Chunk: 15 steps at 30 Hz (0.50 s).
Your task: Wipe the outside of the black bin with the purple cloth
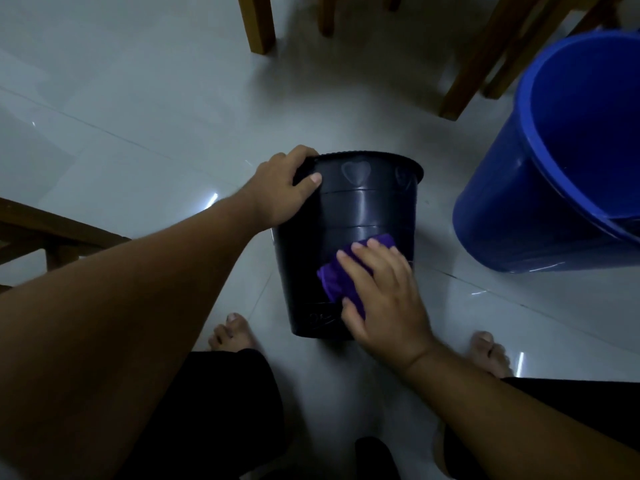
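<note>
The black bin (363, 209) stands on the pale tiled floor between my bare feet, tipped away from me so its near wall faces up. Heart shapes are embossed under its rim. My left hand (284, 188) grips the rim at the far left, thumb on the outer wall. My right hand (381, 292) lies flat on the lower part of the near wall, pressing the purple cloth (337, 282) against the plastic. Only the cloth's left edge and top corner show past my fingers.
A large blue bucket (540, 188) stands close on the right, almost touching the bin's side. Wooden chair or table legs (261, 26) rise at the top, with more of them (478, 64) at the top right. A dark wooden frame (52, 233) sits at the left edge.
</note>
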### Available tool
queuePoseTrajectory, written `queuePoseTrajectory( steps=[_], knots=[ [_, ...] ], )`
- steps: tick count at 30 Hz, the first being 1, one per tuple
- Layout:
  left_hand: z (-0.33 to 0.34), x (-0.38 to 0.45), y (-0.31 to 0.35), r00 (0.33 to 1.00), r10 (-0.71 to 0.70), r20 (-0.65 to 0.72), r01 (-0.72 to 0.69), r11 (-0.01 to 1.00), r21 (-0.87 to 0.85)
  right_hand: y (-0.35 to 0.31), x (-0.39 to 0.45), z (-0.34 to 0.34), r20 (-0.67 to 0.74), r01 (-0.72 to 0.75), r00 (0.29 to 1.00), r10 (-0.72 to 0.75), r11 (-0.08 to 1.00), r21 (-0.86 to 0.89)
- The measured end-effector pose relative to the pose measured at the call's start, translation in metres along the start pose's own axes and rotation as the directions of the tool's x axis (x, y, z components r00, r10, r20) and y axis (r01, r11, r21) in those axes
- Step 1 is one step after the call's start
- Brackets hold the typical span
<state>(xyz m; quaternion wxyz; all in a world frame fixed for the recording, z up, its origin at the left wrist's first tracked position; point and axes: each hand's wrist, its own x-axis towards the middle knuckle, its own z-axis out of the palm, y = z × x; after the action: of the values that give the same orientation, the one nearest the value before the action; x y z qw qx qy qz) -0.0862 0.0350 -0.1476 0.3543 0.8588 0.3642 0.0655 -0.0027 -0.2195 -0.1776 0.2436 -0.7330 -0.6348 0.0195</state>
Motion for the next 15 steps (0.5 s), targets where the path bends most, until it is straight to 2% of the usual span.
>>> queuePoseTrajectory(
  steps=[2,4,7,11,15],
  knots=[
    [-0.001,-0.002,-0.002,1.000,-0.018,0.002,0.018,1.000,-0.007,0.004,0.023,-0.002,-0.007,-0.016,1.000,0.016,1.000,-0.006],
    [-0.003,0.000,0.000,0.999,-0.041,0.011,0.041,0.999,-0.007,0.003,0.054,-0.005,-0.030,-0.113,0.993,0.113,0.994,0.001],
    [-0.003,0.006,0.014,1.000,-0.016,-0.001,0.016,0.990,0.142,0.002,0.067,-0.004,-0.056,-0.171,0.984,0.172,0.985,0.012],
    [-0.004,0.002,0.032,0.995,0.093,0.043,-0.098,0.985,0.145,0.002,0.025,-0.001,-0.044,-0.037,0.998,0.036,0.999,-0.036],
    [0.001,0.001,0.032,0.997,0.079,0.018,-0.081,0.968,0.238,0.002,0.007,0.005,-0.028,0.060,0.998,-0.062,0.997,-0.056]
  ],
)
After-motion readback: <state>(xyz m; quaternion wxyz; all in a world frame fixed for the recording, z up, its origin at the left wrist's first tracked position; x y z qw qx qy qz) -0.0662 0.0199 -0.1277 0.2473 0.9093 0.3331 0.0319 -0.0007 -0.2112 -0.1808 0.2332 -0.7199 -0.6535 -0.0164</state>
